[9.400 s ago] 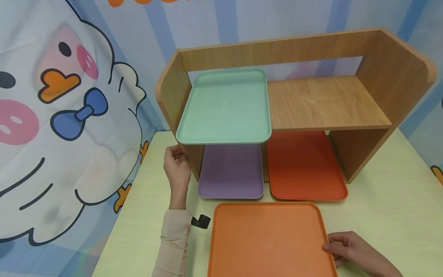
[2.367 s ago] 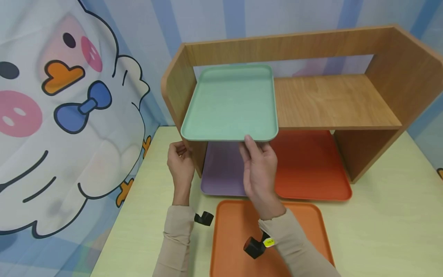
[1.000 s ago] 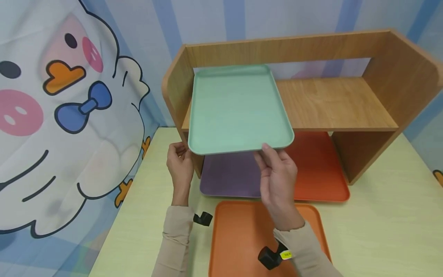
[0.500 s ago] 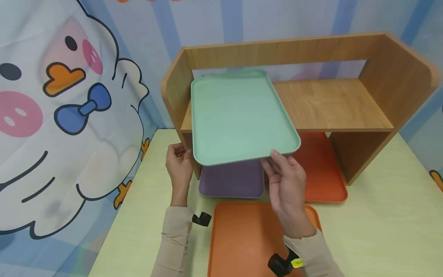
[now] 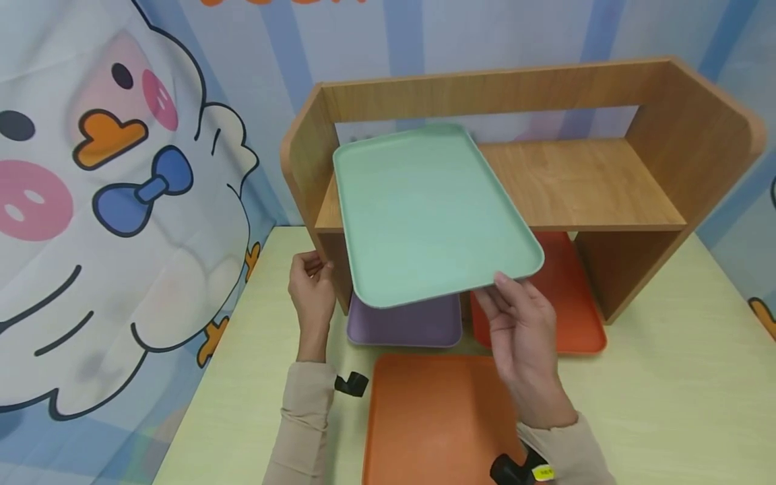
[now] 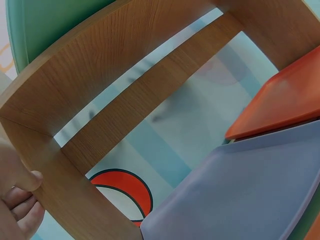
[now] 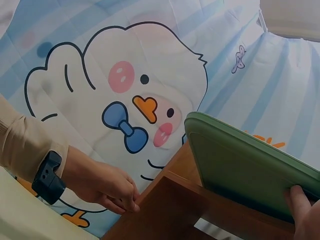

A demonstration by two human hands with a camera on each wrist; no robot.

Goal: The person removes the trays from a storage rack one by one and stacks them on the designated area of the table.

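Note:
My right hand (image 5: 526,337) pinches the front edge of a mint-green tray (image 5: 430,215) near its right corner, thumb on top and fingers below. The tray slants out over the front of the upper board of a wooden desk shelf (image 5: 576,182), turned askew, its back part still over the board. In the right wrist view the tray's underside (image 7: 245,170) shows above the shelf. My left hand (image 5: 313,289) grips the front edge of the shelf's left side panel; the left wrist view shows the thumb (image 6: 25,175) and curled fingers at that panel.
Below the board, a purple tray (image 5: 405,323) lies in the left compartment and a red tray (image 5: 566,303) in the right, both jutting forward. An orange tray (image 5: 436,417) lies on the pale table (image 5: 679,377) in front. A printed cloth (image 5: 497,34) hangs behind.
My right hand has left the orange tray's edge and taken hold of the green tray. That tray has come forward and rightward off its place, turning askew. The left hand has stayed put.

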